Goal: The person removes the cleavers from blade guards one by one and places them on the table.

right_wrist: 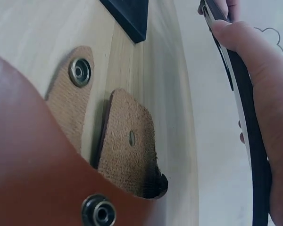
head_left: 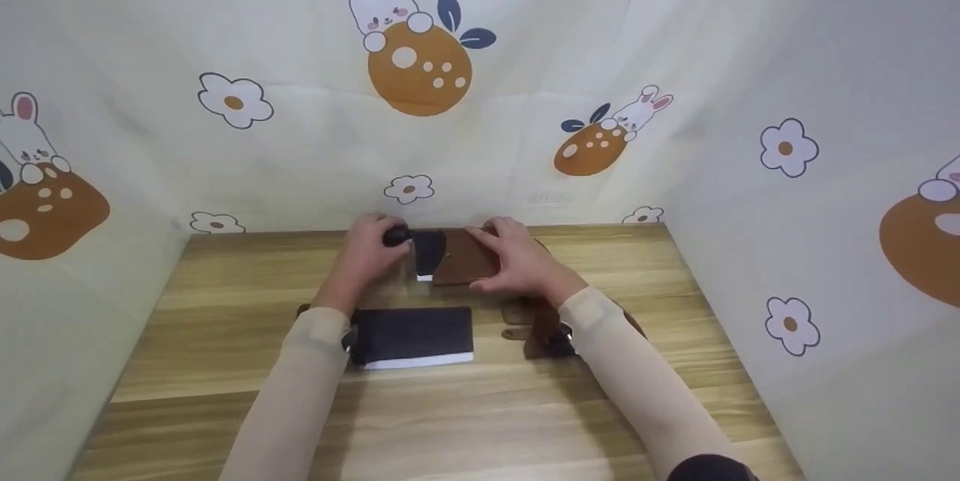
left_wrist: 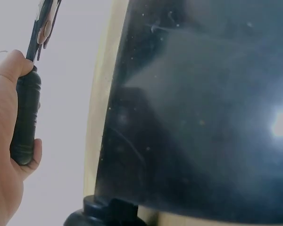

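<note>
A rabbit-print cloth (head_left: 300,151) backs the counter (head_left: 240,346). Toward its far side, the left grip (head_left: 367,248) clamps the knife (head_left: 429,248) by its handle (head_left: 394,235), the right grip (head_left: 523,260) the sheath (head_left: 463,262) partly covering it. Best keep both in line, thumb clear of the edge (head_left: 424,278).

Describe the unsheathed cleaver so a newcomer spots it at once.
In the head view, find the wood-grain table, then the left sleeve over it. Just right of that sleeve lies the unsheathed cleaver: broad dark blade, bright near edge. The second cleaver, between the left hand and right hand, is partly covered by a brown sheath; this one's blade is bare.
</note>
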A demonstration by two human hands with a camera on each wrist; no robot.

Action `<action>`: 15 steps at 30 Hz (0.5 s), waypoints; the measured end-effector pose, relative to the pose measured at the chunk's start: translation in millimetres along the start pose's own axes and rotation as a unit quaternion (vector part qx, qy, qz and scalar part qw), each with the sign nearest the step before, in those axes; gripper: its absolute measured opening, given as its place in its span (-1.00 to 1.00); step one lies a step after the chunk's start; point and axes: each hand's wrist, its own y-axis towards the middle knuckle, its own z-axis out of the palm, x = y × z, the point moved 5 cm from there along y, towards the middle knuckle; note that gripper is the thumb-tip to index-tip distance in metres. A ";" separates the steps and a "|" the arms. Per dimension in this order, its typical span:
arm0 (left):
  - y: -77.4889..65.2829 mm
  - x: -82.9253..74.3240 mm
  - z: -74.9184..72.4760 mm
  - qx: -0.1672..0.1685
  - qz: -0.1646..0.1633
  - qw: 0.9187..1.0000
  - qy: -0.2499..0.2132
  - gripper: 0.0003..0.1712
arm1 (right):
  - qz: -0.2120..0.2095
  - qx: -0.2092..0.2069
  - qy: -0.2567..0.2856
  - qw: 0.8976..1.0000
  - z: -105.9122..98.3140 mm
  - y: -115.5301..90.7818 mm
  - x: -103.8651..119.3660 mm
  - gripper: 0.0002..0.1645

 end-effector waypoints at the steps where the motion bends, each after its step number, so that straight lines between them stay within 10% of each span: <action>1: -1.5 -0.4 0.1 0.002 -0.002 1.000 -0.001 -0.46 | -0.001 0.000 -0.002 1.000 -0.4 -1.2 1.0 0.32; 15: -6.9 -13.3 -9.3 -0.035 0.041 0.999 0.005 -0.55 | -0.019 -0.021 -0.018 0.999 -11.8 -9.2 4.4 0.31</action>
